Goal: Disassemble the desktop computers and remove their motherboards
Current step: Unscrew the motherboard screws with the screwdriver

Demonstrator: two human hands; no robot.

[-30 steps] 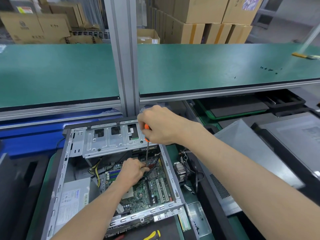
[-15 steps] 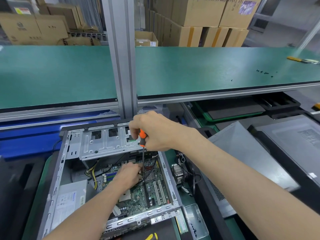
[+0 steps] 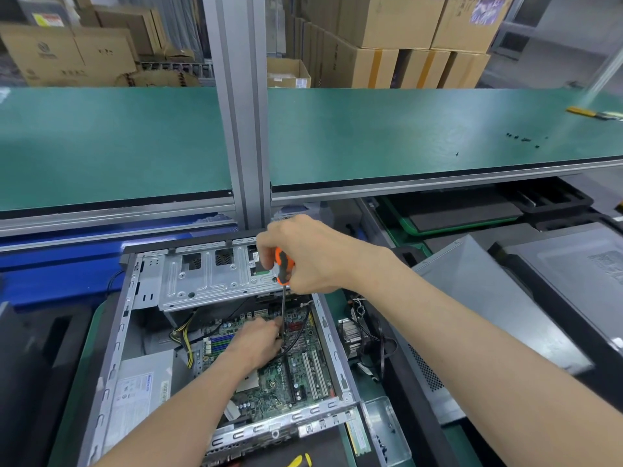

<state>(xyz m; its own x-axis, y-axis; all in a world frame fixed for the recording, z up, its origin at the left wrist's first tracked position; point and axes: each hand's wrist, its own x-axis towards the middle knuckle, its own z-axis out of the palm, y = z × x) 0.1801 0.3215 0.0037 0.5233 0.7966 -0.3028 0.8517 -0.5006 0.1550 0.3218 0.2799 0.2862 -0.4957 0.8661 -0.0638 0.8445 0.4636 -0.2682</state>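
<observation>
Two hands inside the open desktop case (image 3: 114, 352), which lies on its side on the lower green bench. Right hand (image 3: 313, 254) is wrapped round the orange-and-black handle of a screwdriver (image 3: 282, 267); shaft runs nearly straight down from the handle to the motherboard (image 3: 296, 369), tip hidden beside the left fingers. Left hand (image 3: 258, 342) rests on the board with fingertips bunched at the shaft near its lower end; whether they pinch the shaft or a screw I can't tell. Motherboard is seated flat in the case floor, white expansion slots toward the near right, blue and green RAM slots (image 3: 219, 343) just left of the left hand. Silver drive cage (image 3: 209, 276) spans the far end of the case, under the right hand. Power supply (image 3: 141, 389) with a white label sits in the near left corner, yellow-black cable bundle (image 3: 183, 335) running from it toward the board. Heatsink-fan unit (image 3: 350, 335) lies outside the case, just right of its wall. Clear plastic tray (image 3: 387, 429) with small dark bits sits near the case's near right corner. Loose black screws (image 3: 522, 139) lie on the upper green shelf (image 3: 404, 136), far right.
</observation>
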